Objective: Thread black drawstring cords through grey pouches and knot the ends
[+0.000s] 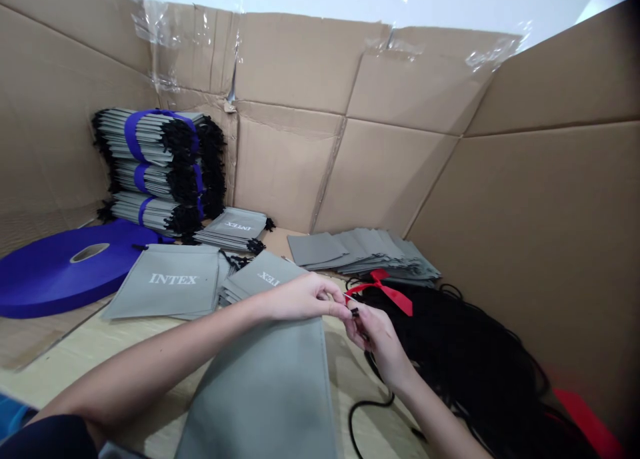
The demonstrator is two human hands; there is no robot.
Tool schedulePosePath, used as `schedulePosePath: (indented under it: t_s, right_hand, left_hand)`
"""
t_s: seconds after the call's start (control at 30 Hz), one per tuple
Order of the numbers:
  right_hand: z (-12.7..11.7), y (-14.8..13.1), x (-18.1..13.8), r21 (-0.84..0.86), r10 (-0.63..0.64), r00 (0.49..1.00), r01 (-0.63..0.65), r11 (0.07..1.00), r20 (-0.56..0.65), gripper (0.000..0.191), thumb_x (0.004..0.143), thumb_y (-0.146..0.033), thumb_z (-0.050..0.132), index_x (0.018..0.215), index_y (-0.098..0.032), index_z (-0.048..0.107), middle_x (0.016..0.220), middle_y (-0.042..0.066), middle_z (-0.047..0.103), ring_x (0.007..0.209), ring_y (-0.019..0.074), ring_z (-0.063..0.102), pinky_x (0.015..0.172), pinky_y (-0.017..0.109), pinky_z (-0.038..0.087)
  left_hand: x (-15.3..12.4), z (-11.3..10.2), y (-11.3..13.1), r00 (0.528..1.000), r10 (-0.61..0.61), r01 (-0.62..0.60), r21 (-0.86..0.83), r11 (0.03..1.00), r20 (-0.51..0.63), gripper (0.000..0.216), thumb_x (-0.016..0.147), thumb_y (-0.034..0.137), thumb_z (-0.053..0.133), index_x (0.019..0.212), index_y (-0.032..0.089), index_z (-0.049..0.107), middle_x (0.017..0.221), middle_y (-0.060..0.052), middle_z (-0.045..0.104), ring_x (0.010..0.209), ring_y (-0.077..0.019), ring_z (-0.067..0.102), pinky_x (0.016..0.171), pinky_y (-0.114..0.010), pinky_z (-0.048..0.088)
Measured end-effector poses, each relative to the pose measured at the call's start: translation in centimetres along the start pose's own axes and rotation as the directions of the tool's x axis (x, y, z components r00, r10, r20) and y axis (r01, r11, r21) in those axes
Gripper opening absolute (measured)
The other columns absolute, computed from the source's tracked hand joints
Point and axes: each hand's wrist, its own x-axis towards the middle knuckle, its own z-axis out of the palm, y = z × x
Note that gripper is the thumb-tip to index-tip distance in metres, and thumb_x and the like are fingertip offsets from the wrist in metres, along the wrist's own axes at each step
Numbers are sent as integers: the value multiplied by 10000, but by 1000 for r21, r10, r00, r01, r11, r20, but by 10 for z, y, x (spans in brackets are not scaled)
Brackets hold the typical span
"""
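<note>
two hands: close together, near the middle.
left hand [297, 298]: fingers pinch a small black cord tip [355, 311] tight.
right hand [379, 342]: fingers grip the same tip from the other side.
gray bag [260, 392]: lies flat on the near side, just under the hands.
black cords [465, 359]: a big messy pile on the right, tied with a red ribbon [385, 292].
gray stack [365, 252]: flat bags, far right.
blue roll [65, 269]: lies on the left, near bundled bags [155, 169].
</note>
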Motion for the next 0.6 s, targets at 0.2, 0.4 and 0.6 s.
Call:
schedulePosePath:
  t_s: [0.2,0.4,0.6]
  right_hand:
    - [-2,-3,4,173,239,957,-267,948,164,426,742,-518,590,553,-145,503,438,-88,226,405,40,132,404,223,75]
    - [3,-2,5,500,443,892,-425,755,90,389,680,-477,683,584,-162,476,406,-131,160,380,22,62,372,188,81]
    - [6,7,5,528,481,874,-438,728,62,452,620,-504,717,522,-165,434,354,-123,229,350,10,89,352,170,114]
  left_hand:
    - [-4,0,2,1000,-12,7,198,980,25,246,765,351,580,695,122,636,584,41,496,569,-76,394,533,-181,300]
    - [-1,7,-7,998,5,11,290,957,-55,300,806,398,516,780,130,648,636,18,556,590,-96,453,544,-190,330]
    - [-7,19,-6,986,28,78,601,796,-165,384,821,495,457,1015,211,628,845,-46,680,705,-185,587,569,-235,359]
